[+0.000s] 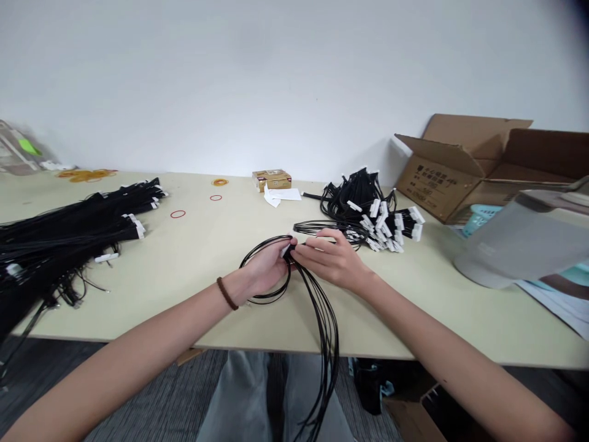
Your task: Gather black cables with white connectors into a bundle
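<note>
Both hands meet above the table's front part on a black cable bundle [327, 325]. My left hand [269, 267] is closed round its upper end, where a bit of white shows at the thumb. One loop of the cables curls around this hand, and the loose ends hang over the table edge towards my legs. My right hand [334, 261] pinches the bundle close to the left fingertips, its fingers bent. Just behind the right hand lies a pile of coiled black cables [356, 196] with white connectors [381, 224].
Long black cables [59, 230] spread over the table's left side. Red rubber bands [178, 214], a yellow roll [219, 182], a small gold box [271, 179] and white paper [286, 194] lie farther back. At right stand an open cardboard box [437, 184] and a grey translucent container [519, 239].
</note>
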Demonstrator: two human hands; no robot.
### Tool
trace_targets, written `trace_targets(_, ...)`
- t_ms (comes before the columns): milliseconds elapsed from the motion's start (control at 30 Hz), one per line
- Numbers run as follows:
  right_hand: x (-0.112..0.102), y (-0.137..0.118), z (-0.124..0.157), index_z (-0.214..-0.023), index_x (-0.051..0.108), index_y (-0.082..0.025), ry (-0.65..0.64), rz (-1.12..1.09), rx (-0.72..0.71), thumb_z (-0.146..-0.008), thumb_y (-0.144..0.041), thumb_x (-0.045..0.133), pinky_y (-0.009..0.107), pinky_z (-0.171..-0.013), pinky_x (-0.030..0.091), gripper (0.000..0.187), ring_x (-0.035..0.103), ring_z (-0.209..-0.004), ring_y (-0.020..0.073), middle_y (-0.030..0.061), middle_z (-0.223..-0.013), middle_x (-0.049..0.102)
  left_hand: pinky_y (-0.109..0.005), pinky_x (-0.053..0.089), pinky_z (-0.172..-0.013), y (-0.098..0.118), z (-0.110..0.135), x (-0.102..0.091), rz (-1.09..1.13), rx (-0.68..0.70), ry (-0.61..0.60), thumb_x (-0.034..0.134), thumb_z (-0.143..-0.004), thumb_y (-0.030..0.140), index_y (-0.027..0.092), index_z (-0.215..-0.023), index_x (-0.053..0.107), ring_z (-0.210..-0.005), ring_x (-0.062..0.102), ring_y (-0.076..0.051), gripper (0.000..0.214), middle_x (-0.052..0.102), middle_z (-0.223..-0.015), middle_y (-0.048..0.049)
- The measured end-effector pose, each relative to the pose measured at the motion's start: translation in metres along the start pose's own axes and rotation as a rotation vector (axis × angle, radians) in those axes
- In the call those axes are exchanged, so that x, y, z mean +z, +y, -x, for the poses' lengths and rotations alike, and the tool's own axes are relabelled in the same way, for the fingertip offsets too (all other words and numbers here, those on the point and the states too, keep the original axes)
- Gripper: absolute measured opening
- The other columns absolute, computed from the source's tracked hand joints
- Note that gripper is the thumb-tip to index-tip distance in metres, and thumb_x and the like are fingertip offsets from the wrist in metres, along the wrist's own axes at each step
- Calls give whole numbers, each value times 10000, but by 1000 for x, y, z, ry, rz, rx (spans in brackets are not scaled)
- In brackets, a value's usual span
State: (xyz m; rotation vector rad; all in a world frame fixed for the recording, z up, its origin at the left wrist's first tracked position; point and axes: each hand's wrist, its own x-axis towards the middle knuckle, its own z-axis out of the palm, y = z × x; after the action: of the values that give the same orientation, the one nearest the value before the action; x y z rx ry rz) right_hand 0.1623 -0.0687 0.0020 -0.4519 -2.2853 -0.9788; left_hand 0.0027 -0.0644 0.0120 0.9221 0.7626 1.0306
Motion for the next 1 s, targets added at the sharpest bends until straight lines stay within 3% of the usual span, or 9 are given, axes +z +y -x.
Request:
trace_targets(100, -2, -3, -5, -1001, 570, -226, 25, -308, 283, -872, -154, 454, 335, -843, 452, 189, 556, -985, 127, -1, -965, 661, -236, 404, -621, 1, -3, -1, 124, -126, 23, 434, -784, 119, 152, -636, 538, -578, 479, -83, 184, 551, -620, -1)
trace_targets(200, -10, -3, -12, -927, 582, -209, 91, -669, 650, -886, -207, 424, 315, -799, 489, 164, 593, -905, 131, 27, -915, 655, -256, 422, -732, 1, -5, -3, 126, -93, 68, 425, -808, 144, 151, -659, 522, -672, 565, -105, 178, 623, -722, -41)
trace_targets(267, -15, 1, -15, -857, 559, -202, 250, -868, 888, -886, -281, 428, 315, -741, 513, 155, 612, -807, 131, 22, -836, 638, -267, 415, -792, 1, -6, -6, 129, -77, 100, 440, -813, 174, 153, -688, 506, -738, 595, -120, 143, 652, -806, -71)
trace_targets(367, -20, 16, -13, -772, 488, -208, 624, -1038, 1147, -866, -368, 447, 282, -598, 516, 190, 582, -631, 109, -24, -674, 540, -282, 411, -818, -1, -8, -8, 135, -42, 145, 462, -817, 212, 166, -711, 483, -751, 600, -125, 117, 664, -857, -73)
trace_targets(500, -23, 35, -4, -761, 515, -207, 980, -870, 1317, -812, -390, 516, 186, -387, 349, 190, 421, -459, 56, -53, -613, 418, -306, 421, -820, -4, -8, -9, 109, -3, 186, 444, -841, 283, 170, -723, 499, -726, 596, -130, 172, 670, -848, -66)
trace_targets(600, -24, 34, -2, -871, 590, -220, 936, -543, 1270, -819, -373, 512, 202, -383, 292, 180, 382, -459, 67, -33, -630, 467, -316, 428, -831, -4, -6, -7, 104, 13, 207, 448, -840, 303, 173, -722, 511, -735, 598, -134, 186, 671, -843, -57)
trace_targets(733, -18, 9, -9, -734, 618, -200, 472, -132, 884, -816, -274, 541, 241, -479, 340, 135, 422, -509, 93, -7, -588, 527, -321, 438, -819, -4, -5, -5, 102, 31, 215, 442, -843, 297, 171, -727, 523, -774, 602, -145, 190, 670, -843, -57)
trace_targets(833, -7, -12, -14, -679, 567, -187, 262, -103, 674, -820, -203, 526, 224, -466, 318, 148, 398, -477, 78, -32, -519, 468, -306, 443, -794, -4, -4, -4, 102, 56, 207, 438, -844, 284, 161, -739, 533, -759, 598, -137, 188, 660, -831, -60)
trace_targets(1000, 6, -25, -14, -672, 524, -187, 156, -92, 561, -823, -181, 498, 222, -494, 319, 153, 387, -498, 84, -38, -526, 454, -278, 447, -751, -5, -4, -3, 99, 72, 185, 454, -833, 286, 150, -763, 542, -688, 565, -113, 177, 640, -825, -55)
